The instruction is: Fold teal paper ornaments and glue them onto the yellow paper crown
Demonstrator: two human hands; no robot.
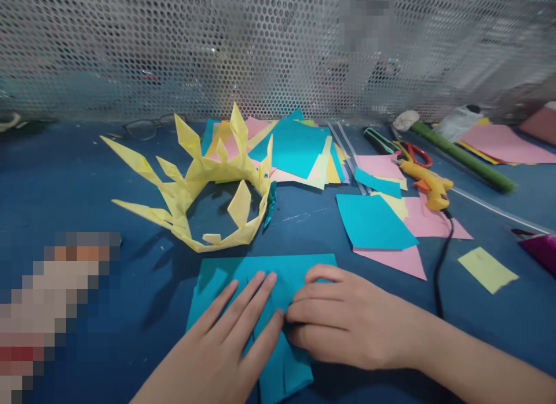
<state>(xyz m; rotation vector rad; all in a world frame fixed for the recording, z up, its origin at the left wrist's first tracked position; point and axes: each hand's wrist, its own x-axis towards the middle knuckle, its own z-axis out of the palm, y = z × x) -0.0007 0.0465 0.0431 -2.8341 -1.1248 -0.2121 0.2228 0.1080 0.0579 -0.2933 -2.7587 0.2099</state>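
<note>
A teal paper sheet (226, 270) lies folded on the blue table (65, 184) right in front of me. My left hand (226, 340) rests flat on it with fingers spread. My right hand (347, 320) presses the sheet beside the left, fingers curled onto a fold. Just beyond the sheet stands a yellow folded-paper crown (195, 184) with long spikes.
Loose teal, pink and yellow sheets (295, 146) are piled behind and to the right. A yellow glue gun (428, 184) with a black cord (441, 265), red-handled scissors (417, 153), a green rod (464, 159) and spectacles (145, 127) lie nearby. A perforated metal screen (260, 44) closes the back.
</note>
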